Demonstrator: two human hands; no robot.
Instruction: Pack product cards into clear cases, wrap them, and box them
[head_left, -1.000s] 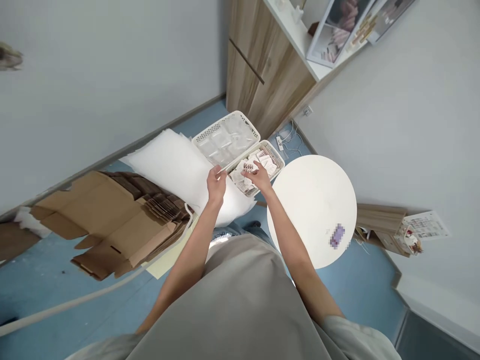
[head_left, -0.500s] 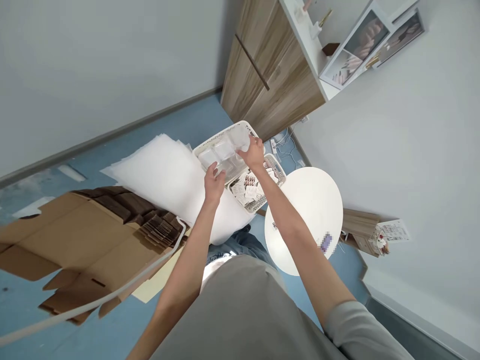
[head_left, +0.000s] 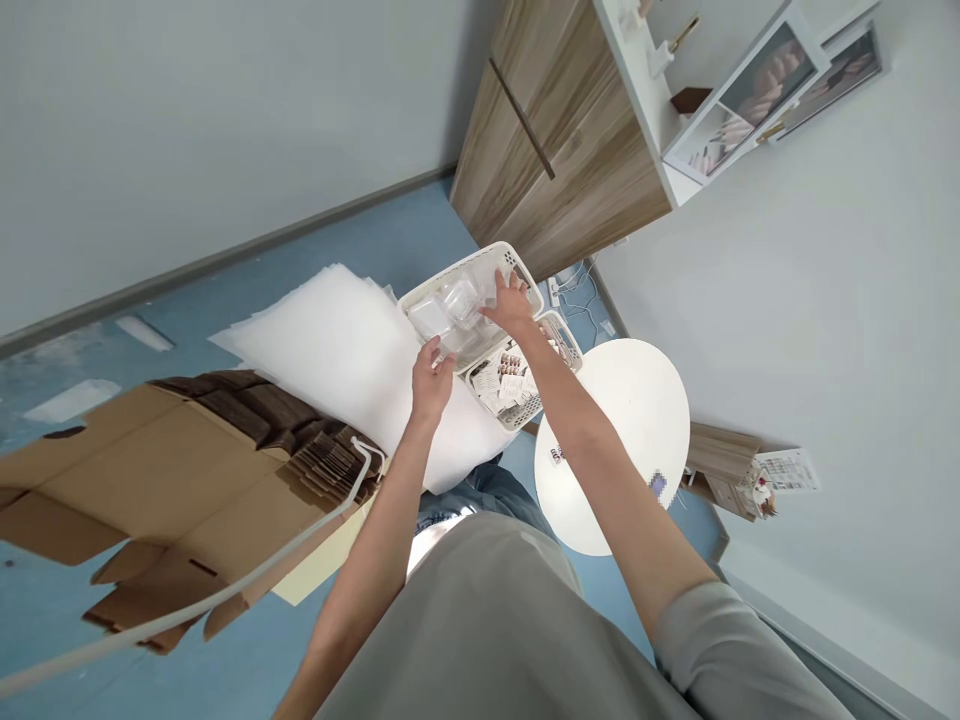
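My right hand (head_left: 511, 303), fingers spread, reaches over the right end of a large white plastic basket (head_left: 442, 274), at several clear plastic packs (head_left: 460, 297). Whether its fingertips touch a pack is hard to tell. At the basket's near left edge is my left hand (head_left: 433, 380), its fingers apart and nothing visible in them. Below the large basket sits a smaller white lattice basket (head_left: 520, 413) of printed white cards (head_left: 511, 387), some bearing brown press-on nails. My right forearm passes over part of it.
White foam sheets (head_left: 322, 350) lie left of the baskets. Flattened cardboard boxes (head_left: 150, 450) and a pale bent tube (head_left: 225, 590) are farther left. A round white table (head_left: 637, 400) stands right, with a small patterned piece (head_left: 557, 455) on it. A wooden cabinet (head_left: 577, 130) stands behind.
My right hand has moved from the small basket's cards up to the clear packs. My left hand no longer shows the thin white piece it held. A small patterned piece now shows on the table.
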